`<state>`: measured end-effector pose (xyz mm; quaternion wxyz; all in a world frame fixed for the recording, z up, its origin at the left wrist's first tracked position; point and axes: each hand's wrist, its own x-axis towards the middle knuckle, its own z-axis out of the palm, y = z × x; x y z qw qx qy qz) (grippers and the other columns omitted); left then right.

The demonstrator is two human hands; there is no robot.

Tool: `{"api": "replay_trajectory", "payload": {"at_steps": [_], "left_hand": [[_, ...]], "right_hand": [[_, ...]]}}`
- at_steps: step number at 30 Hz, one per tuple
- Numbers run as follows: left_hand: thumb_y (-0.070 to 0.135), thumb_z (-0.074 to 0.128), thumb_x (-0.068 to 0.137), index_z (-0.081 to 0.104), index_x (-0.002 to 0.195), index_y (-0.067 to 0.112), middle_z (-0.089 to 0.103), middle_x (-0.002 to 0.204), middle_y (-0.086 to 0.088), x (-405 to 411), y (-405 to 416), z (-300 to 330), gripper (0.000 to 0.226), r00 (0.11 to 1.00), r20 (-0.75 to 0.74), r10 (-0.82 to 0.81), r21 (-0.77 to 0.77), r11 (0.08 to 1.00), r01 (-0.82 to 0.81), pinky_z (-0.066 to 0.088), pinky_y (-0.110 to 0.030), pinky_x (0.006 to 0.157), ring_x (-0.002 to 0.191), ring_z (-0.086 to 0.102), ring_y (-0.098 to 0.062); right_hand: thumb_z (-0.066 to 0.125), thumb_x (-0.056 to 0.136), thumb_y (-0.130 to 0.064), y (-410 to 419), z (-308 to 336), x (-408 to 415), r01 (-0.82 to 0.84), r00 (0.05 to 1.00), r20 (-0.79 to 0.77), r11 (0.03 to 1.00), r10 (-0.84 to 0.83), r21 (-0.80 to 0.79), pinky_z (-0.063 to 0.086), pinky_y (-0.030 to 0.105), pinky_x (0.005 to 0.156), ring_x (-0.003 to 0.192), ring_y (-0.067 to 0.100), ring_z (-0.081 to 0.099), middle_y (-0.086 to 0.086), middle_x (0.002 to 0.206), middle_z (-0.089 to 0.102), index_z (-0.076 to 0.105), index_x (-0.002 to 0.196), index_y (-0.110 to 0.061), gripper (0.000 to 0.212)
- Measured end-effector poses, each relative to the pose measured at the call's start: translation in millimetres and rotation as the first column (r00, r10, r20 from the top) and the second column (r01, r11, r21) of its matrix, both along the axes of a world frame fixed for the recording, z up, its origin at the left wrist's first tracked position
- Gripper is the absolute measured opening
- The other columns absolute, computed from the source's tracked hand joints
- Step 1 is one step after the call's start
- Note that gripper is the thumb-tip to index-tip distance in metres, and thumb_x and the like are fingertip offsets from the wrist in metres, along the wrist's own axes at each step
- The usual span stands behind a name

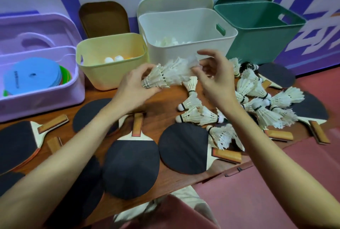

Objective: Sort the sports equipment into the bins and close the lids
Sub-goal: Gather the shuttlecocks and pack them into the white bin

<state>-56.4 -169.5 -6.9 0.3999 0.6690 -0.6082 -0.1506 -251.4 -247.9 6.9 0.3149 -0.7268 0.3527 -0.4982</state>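
White bin just beyond fingers, paddles below. Left hand grips stacked white shuttlecocks; right hand pinches feather end.

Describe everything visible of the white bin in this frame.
The white bin is a rounded-corner tub that looks like matte plastic, standing upright on the wooden table against the wall, between the yellow bin and the green bin. It is open, and its white lid stands behind it against the wall. A handle slot on its right wall shows green through it. White shuttlecocks lie at the bottom. Neither hand touches it; a held bunch of shuttlecocks hangs before its front wall.
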Motion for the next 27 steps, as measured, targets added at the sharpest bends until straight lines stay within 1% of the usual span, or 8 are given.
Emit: {"api": "replay_trajectory", "payload": {"at_steps": [4, 8, 13, 16, 20, 23, 25, 27], "left_hand": [[0.020, 0.081, 0.071, 0.062, 0.114, 0.015, 0.069, 0.101, 0.003, 11.4, -43.3, 37.2, 0.047, 0.996, 0.089, -0.021, -0.078, 0.997, 0.028, 0.050, -0.033, 0.081, 0.092, 0.063, -0.014], [0.019, 0.083, 0.067, 0.062, 0.108, 0.014, 0.069, 0.100, 0.001, 25.2, -110.6, 59.5, 0.046, 0.996, 0.086, -0.021, -0.057, 0.998, 0.026, 0.051, -0.033, 0.081, 0.091, 0.065, -0.016], [0.016, 0.085, 0.067, 0.061, 0.110, 0.009, 0.069, 0.103, -0.006, 34.8, -197.7, 53.7, 0.050, 0.994, 0.008, -0.105, 0.071, 0.992, 0.104, 0.052, -0.040, 0.090, 0.096, 0.065, -0.020], [0.015, 0.086, 0.065, 0.061, 0.106, 0.009, 0.069, 0.100, -0.008, 32.3, -240.3, 49.4, 0.048, 0.989, -0.073, -0.127, 0.094, 0.987, 0.134, 0.053, -0.037, 0.083, 0.094, 0.065, -0.022], [0.012, 0.084, 0.067, 0.065, 0.100, 0.010, 0.069, 0.090, -0.011, 29.2, -280.5, 42.9, 0.038, 0.964, -0.152, -0.217, 0.181, 0.953, 0.243, 0.052, -0.034, 0.065, 0.076, 0.062, -0.021], [0.023, 0.085, 0.065, 0.065, 0.092, 0.002, 0.069, 0.087, -0.019, 30.4, -294.2, 32.7, 0.040, 0.973, -0.060, -0.224, 0.253, 0.939, 0.232, 0.053, -0.036, 0.061, 0.069, 0.062, -0.020], [0.029, 0.085, 0.066, 0.055, 0.071, 0.009, 0.056, 0.065, -0.008, 34.2, -301.2, 25.2, 0.037, 0.978, 0.058, -0.199, 0.305, 0.937, 0.173, 0.040, -0.031, 0.052, 0.057, 0.049, -0.016], [0.035, 0.084, 0.067, 0.052, 0.068, 0.010, 0.045, 0.063, -0.003, 38.1, -306.7, 17.9, 0.041, 0.966, 0.158, -0.203, 0.363, 0.922, 0.134, 0.031, -0.032, 0.054, 0.058, 0.042, -0.018]], "right_hand": [[0.064, 0.080, 0.003, -39.2, 25.7, 11.0, 0.048, 0.998, 0.033, 0.997, -0.046, -0.063, 0.048, 0.013, 0.068, 0.073, 0.004, 0.062, -0.006, 0.075, 0.061, 0.060, 0.108, -0.004, 0.029], [0.065, 0.080, -0.001, -95.4, 46.3, 21.9, 0.096, 0.995, -0.012, 0.992, -0.097, -0.084, 0.049, 0.017, 0.070, 0.076, 0.014, 0.061, -0.001, 0.078, 0.059, 0.060, 0.107, -0.005, 0.028], [0.064, 0.084, -0.007, -149.7, 51.9, 35.2, 0.175, 0.972, -0.139, 0.978, -0.190, -0.114, 0.054, 0.037, 0.080, 0.081, 0.014, 0.060, -0.004, 0.084, 0.058, 0.059, 0.111, -0.010, 0.027], [0.060, 0.086, -0.009, -173.3, 48.2, 41.9, 0.220, 0.957, -0.163, 0.966, -0.240, -0.133, 0.053, 0.038, 0.081, 0.085, 0.015, 0.059, -0.005, 0.088, 0.057, 0.057, 0.113, -0.011, 0.027], [0.060, 0.088, -0.009, -201.0, 42.5, 46.7, 0.241, 0.939, -0.211, 0.957, -0.272, -0.159, 0.052, 0.030, 0.077, 0.077, 0.012, 0.057, -0.007, 0.086, 0.056, 0.056, 0.112, -0.012, 0.024], [0.060, 0.087, -0.010, -216.4, 39.1, 47.2, 0.246, 0.916, -0.288, 0.958, -0.279, -0.146, 0.050, 0.031, 0.076, 0.077, 0.014, 0.058, -0.008, 0.084, 0.057, 0.056, 0.113, -0.012, 0.026], [0.061, 0.085, -0.010, -228.5, 35.1, 50.3, 0.250, 0.887, -0.366, 0.960, -0.280, -0.129, 0.050, 0.034, 0.077, 0.083, 0.018, 0.061, -0.007, 0.084, 0.059, 0.055, 0.115, -0.012, 0.030], [0.059, 0.084, -0.009, -241.4, 30.2, 55.8, 0.243, 0.850, -0.448, 0.961, -0.278, -0.135, 0.050, 0.036, 0.077, 0.088, 0.021, 0.061, -0.003, 0.088, 0.063, 0.053, 0.116, -0.011, 0.033]]}}
